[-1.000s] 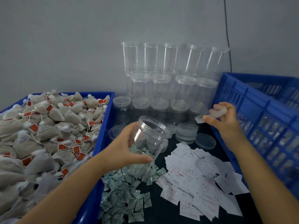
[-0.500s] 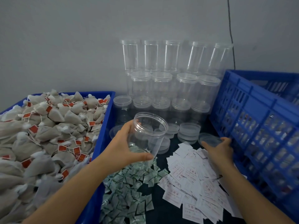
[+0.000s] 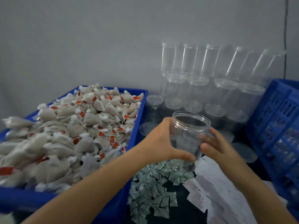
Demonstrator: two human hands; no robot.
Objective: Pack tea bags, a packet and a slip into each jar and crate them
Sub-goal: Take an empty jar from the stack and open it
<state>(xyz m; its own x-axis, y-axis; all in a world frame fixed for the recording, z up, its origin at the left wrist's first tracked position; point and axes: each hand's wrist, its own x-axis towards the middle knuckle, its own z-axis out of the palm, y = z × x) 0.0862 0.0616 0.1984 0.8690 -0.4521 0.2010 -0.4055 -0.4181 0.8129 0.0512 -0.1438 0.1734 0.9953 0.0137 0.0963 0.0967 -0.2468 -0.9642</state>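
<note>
A second ago my right hand [image 3: 221, 147] was out at three o'clock by the crate [image 3: 275, 126], holding a lid; half a second ago it had dropped to the tabletop [image 3: 181, 206] and was laying that lid down beside the slips [image 3: 223, 188]. Now it has come across to the jar [image 3: 190, 136], empty, its fingers loosely spread against the jar's right wall, the thumb low near the base. My left hand [image 3: 159, 143] has kept its grip the whole time, thumb across the front and fingers curled round the back, and the jar sits upright, mouth open, in the middle of the view, just above the packets [image 3: 153, 188] and right of the tea bags [image 3: 77, 130] heaped in their tray [image 3: 137, 120] at nine o'clock. The lid [image 3: 244, 151] I take to be the one I set down lies flat at four o'clock from the jar (motion blur makes its edge hard to read). I judge this means the jar is uncapped and ready to fill: nothing is inside it yet, so tea bags, a packet and a slip all remain to go in. With both hands on it, I would steady it, then free one hand to reach for the bags. More jars [image 3: 202, 88] stand stacked at twelve o'clock against the wall [image 3: 97, 38].
</note>
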